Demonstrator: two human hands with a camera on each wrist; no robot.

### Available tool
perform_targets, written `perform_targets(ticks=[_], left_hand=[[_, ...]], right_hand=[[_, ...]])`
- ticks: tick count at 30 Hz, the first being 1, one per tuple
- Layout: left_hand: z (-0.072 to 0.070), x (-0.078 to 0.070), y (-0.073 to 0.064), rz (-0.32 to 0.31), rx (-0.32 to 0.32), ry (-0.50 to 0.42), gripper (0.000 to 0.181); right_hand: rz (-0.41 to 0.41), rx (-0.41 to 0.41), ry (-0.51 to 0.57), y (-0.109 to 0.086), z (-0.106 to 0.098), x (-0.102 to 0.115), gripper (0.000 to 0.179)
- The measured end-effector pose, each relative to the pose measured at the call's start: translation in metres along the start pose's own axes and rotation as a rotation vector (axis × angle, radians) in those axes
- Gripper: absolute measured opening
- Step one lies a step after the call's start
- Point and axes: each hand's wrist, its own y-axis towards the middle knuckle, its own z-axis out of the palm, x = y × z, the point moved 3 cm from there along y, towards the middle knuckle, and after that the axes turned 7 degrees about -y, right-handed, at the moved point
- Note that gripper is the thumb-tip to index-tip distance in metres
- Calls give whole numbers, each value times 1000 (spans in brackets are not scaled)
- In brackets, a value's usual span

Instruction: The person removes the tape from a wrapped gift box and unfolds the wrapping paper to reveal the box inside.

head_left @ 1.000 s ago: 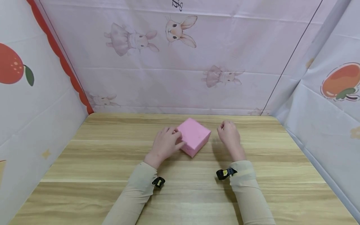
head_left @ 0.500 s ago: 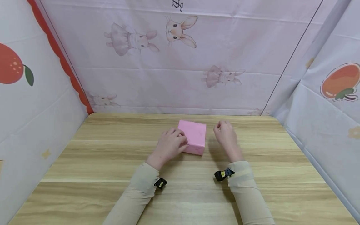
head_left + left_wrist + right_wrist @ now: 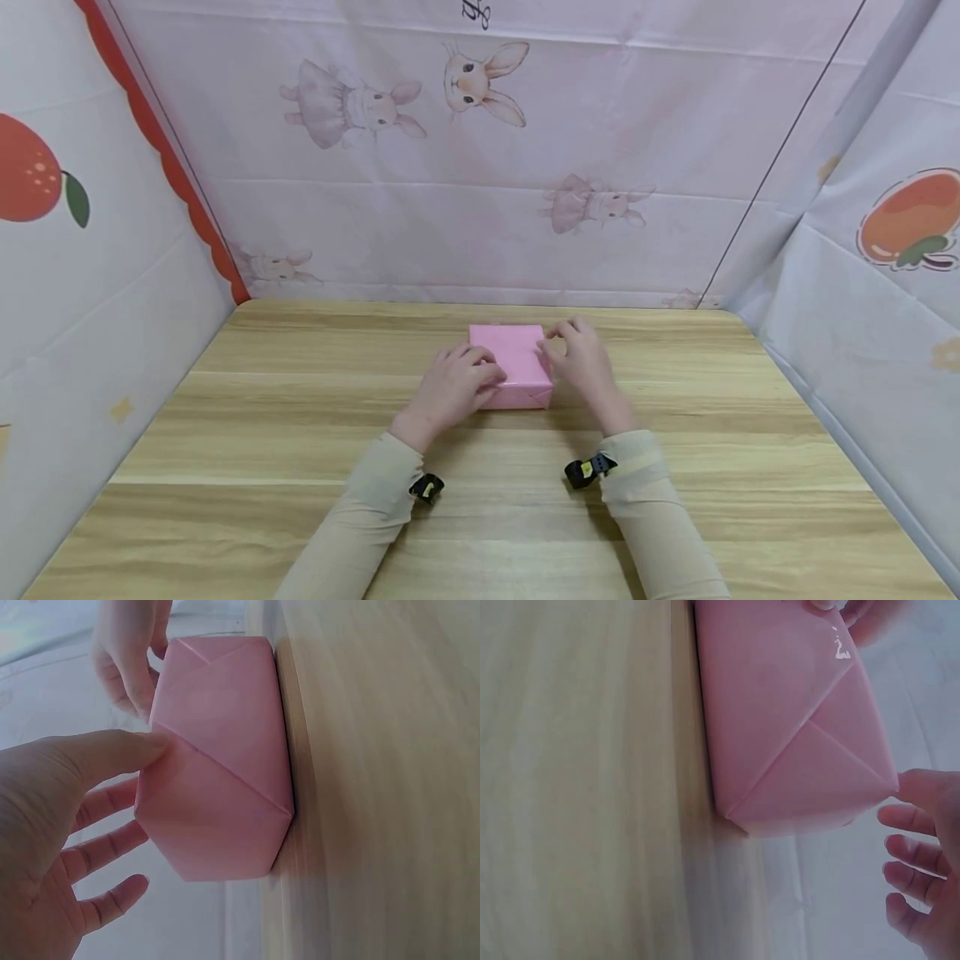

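Observation:
A pink box (image 3: 513, 350), wrapped in smooth paper with diagonal folds on its sides, lies near the back of the table. My left hand (image 3: 453, 383) holds its near left corner. In the left wrist view, the thumb (image 3: 127, 754) lies on the upper edge of the wrapped box (image 3: 217, 750), and the fingers reach past that edge, their tips partly hidden. My right hand (image 3: 583, 367) is at the box's right side, fingers slightly bent. The right wrist view shows its thumb and index finger right at a corner of the box (image 3: 802, 727), other fingers spread apart.
The wood-grain table (image 3: 480, 517) runs up to a pale cloth backdrop (image 3: 420, 233) printed with rabbits. White cloth walls with fruit prints stand at the left (image 3: 75, 292) and right (image 3: 885, 333). Both wrists wear black straps.
The box has turned on the table until its front side faces me squarely. My left hand has shifted slightly right with it. My right hand has moved left to the box and spread its fingers.

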Motion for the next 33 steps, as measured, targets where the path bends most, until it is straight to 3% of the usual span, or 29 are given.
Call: perform_targets(ticks=[3,9,15,24,33], left_hand=[[-2,4,-1,-4,8,-5,20],[-4,13,-1,-71,68,0,35],[-6,21,-2,-139,105,7,49],[-7,22,-3,-153,116,1,51],[-5,25,-1,-154,114,-15,50]], right_hand=[[-50,15,-11,-1,2,5,24],[-77,57,-48,-2,5,9,20],[-102,25,-67,-2,7,9,15],[-176,-48,-96,-2,10,11,13],[-147,-84,-103,-1,12,10,10]])
